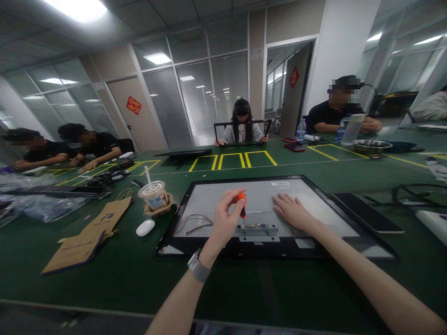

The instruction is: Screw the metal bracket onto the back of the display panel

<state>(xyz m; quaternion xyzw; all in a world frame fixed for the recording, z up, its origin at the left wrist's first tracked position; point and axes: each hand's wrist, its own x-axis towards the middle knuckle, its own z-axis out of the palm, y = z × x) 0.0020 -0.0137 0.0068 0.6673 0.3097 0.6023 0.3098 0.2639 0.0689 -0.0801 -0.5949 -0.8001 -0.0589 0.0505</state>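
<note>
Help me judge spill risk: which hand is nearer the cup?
Left. The left hand holds the screwdriver over the panel, to the right of the cup; the right hand rests palm-down on the panel, farther right.

Red diamond sign [294, 77] with the character 福 on the open door [290, 111]

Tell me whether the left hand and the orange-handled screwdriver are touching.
Touching. The head view shows the left hand gripping the screwdriver between thumb and fingers, with no gap at its handle.
</note>
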